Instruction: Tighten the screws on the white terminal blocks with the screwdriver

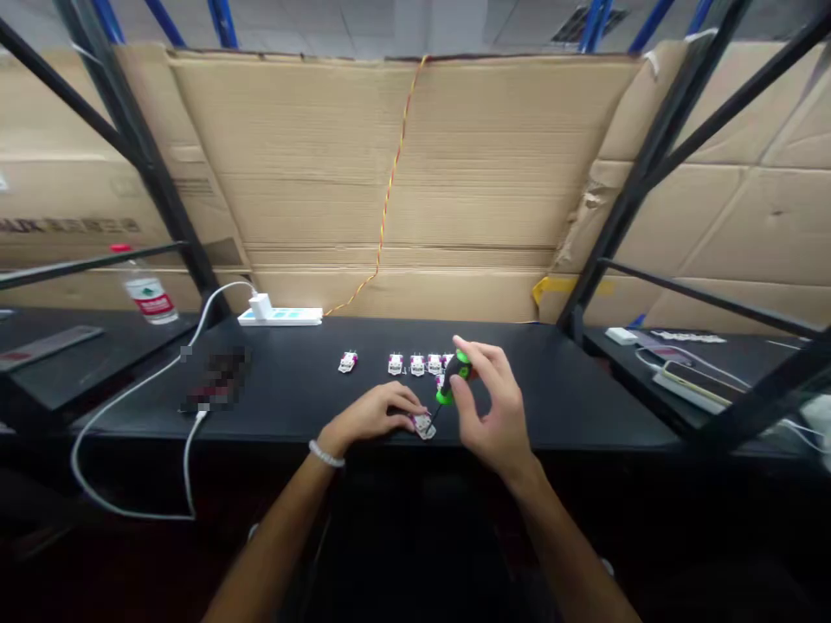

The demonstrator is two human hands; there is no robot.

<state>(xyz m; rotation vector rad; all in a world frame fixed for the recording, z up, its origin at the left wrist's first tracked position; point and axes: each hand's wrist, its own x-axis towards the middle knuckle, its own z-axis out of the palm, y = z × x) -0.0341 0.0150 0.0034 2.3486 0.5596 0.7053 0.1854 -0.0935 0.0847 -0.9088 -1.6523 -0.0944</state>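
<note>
My right hand (490, 407) grips a black and green screwdriver (458, 370), its shaft slanting down to a small white part (425, 426) near the table's front edge. My left hand (380, 414), with a pale bracelet at the wrist, holds that white part with its fingertips against the black table. Its exact kind is too small to make out. Just beyond my hands stands a row of similar small white and purple pieces (417, 365), partly hidden by the screwdriver and my right hand. Another such piece (348, 362) lies apart to the left.
A white power strip (292, 317) with a plugged charger lies at the back left. A white cable (76, 459) loops over the front edge from a blurred device (217, 381). Black metal posts (627, 186) flank the table; a bottle (151, 294) stands left, a phone (705, 387) lies right.
</note>
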